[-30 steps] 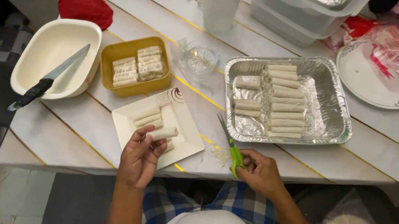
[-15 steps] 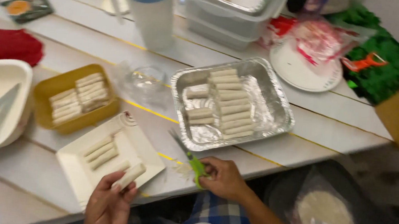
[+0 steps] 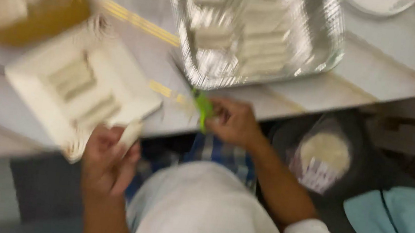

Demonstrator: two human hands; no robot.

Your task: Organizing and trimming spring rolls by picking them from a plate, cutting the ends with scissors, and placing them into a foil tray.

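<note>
I see my left hand [image 3: 107, 160] closed around a pale roll [image 3: 131, 133] off the counter's [image 3: 405, 64] near edge, beside the white plate [image 3: 28, 81], my right hand [image 3: 235, 121] gripping the green-handled tool [image 3: 202, 110] there.

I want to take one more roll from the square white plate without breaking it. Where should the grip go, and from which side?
Judging through the blur: grip a roll across its middle, on its two long sides, coming from above. The rolls lie flat, close together in the square white plate, so the ends and undersides look hard to reach.
</note>
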